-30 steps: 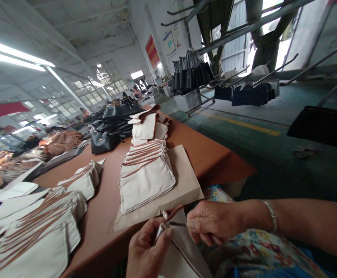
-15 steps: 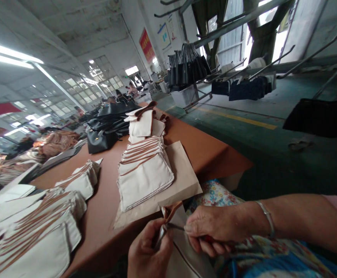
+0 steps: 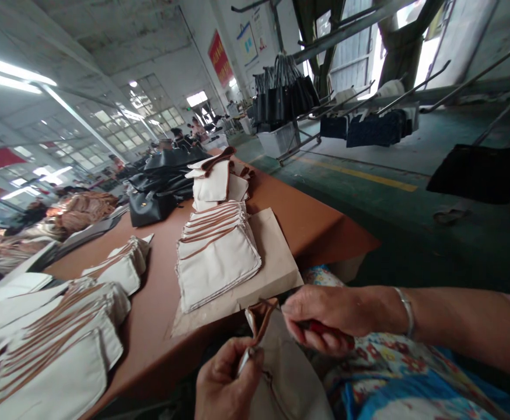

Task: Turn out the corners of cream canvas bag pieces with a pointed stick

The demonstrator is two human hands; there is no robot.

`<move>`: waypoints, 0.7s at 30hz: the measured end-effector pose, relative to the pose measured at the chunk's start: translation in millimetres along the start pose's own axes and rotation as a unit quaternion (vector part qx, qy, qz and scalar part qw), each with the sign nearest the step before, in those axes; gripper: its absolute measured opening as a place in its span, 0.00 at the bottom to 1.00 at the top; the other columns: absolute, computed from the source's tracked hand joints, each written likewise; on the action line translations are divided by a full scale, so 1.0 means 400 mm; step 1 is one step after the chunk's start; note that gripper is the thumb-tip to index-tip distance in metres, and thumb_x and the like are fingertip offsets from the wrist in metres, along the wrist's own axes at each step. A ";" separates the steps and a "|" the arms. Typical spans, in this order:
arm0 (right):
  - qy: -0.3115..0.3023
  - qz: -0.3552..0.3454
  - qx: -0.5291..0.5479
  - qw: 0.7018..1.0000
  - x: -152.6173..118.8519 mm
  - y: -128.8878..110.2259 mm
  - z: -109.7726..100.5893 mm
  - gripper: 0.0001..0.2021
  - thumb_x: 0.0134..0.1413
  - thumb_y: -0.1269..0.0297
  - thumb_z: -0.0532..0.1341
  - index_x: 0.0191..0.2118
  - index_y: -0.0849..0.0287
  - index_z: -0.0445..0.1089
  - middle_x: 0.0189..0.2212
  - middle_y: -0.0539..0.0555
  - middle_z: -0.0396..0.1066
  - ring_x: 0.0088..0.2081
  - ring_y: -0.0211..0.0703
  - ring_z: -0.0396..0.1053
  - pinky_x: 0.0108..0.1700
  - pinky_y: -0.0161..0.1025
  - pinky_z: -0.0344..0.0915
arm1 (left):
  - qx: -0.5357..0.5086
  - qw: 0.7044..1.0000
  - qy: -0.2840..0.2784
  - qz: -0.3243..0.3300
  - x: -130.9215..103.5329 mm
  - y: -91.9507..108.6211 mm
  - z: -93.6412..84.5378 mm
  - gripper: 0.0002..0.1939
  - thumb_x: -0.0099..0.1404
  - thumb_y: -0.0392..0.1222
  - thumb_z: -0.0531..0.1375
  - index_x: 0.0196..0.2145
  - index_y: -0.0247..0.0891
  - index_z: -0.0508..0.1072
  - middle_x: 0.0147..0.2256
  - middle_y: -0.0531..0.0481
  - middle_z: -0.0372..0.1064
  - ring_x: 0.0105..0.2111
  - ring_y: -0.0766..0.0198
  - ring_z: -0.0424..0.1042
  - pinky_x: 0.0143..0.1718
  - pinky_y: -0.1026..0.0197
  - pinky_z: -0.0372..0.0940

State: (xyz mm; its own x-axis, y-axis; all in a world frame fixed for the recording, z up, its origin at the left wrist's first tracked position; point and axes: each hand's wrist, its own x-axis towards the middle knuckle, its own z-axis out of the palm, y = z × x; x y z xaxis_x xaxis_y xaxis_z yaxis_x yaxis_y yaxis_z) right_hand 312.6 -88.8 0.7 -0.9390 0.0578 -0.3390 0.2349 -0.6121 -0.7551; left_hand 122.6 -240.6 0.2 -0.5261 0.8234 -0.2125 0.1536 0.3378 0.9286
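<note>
My left hand (image 3: 229, 376) pinches the brown-trimmed edge of a cream fabric piece (image 3: 292, 361) at the bottom centre. A small pale or metallic object shows between its thumb and finger, too small to name. To the right, my right hand (image 3: 325, 318) is closed around a red-handled tool (image 3: 318, 328); the tool's tip is hard to make out near the brown trim (image 3: 266, 315). The fabric piece hangs over my lap, beside the table's front edge.
On the brown table (image 3: 311, 227) a stack of cream pieces (image 3: 220, 256) lies on brown cardboard (image 3: 276, 245). More cream stacks (image 3: 62, 361) lie left. Black bags (image 3: 150, 207) are behind. A rack with hanging black bags (image 3: 281, 102) stands beyond the table.
My right hand has moved slightly up, away from my left hand, and more of the red handle shows. The metal shaft that reached my left fingers has come away from them.
</note>
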 end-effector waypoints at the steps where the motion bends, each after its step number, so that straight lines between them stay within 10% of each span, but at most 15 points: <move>1: -0.014 0.013 -0.040 0.999 -0.008 0.007 0.011 0.19 0.63 0.50 0.51 0.31 0.61 0.65 0.16 0.44 0.58 0.12 0.28 0.51 0.11 0.24 0.49 | -0.010 1.000 0.001 -0.001 0.007 -0.001 -0.005 0.17 0.45 0.53 0.70 0.24 0.36 0.77 0.20 0.54 0.68 0.21 0.68 0.60 0.22 0.68 0.56; 9: -0.056 0.046 -0.113 0.991 0.007 0.059 0.053 0.21 0.64 0.51 0.48 0.29 0.61 0.65 0.16 0.46 0.61 0.12 0.30 0.55 0.11 0.25 0.51 | 0.003 1.000 -0.002 0.000 0.014 -0.005 -0.006 0.18 0.48 0.53 0.69 0.27 0.35 0.76 0.20 0.53 0.69 0.20 0.68 0.61 0.19 0.70 0.55; 21: -0.031 0.048 0.078 0.995 0.042 0.141 0.084 0.19 0.65 0.54 0.48 0.28 0.61 0.64 0.12 0.45 0.57 0.10 0.31 0.51 0.10 0.26 0.50 | 0.081 0.996 -0.020 0.034 -0.019 0.000 0.014 0.15 0.53 0.52 0.63 0.22 0.36 0.73 0.18 0.55 0.60 0.21 0.68 0.54 0.21 0.68 0.52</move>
State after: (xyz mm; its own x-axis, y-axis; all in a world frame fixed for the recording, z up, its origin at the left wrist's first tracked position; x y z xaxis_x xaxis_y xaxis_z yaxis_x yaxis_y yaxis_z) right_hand 301.7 -149.0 -28.8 -0.9286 -0.0529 -0.3674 0.2878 -0.7276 -0.6227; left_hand 131.0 -244.3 0.0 -0.4772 0.8630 -0.1660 0.3219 0.3474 0.8807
